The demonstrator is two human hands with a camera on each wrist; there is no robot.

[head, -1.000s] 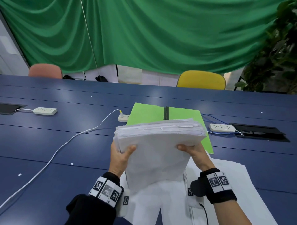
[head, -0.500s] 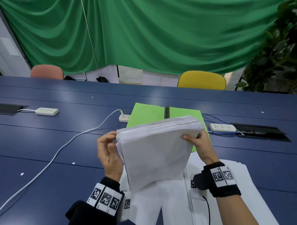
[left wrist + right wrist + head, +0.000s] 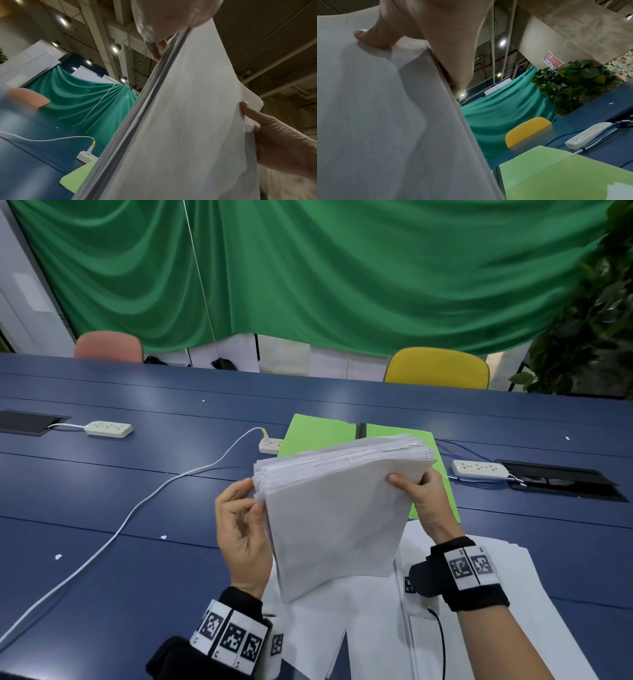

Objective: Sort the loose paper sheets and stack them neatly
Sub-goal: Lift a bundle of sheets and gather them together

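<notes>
Over the blue table (image 3: 102, 501), my left hand (image 3: 241, 529) pinches the left edge of the thick stack of white paper sheets (image 3: 335, 508), tilted on end; my right hand (image 3: 424, 501) clamps its upper right corner. I'd loosen both grips and tap the edges flush

green folder (image 3: 318, 436) | power strip (image 3: 479, 469) | yellow chair (image 3: 436, 368) | plant (image 3: 589, 337) | green curtain (image 3: 342, 268)

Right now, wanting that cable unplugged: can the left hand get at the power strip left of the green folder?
Probably yes, once freed: the left hand holds the paper stack; bare table leads to the power strip.
</notes>
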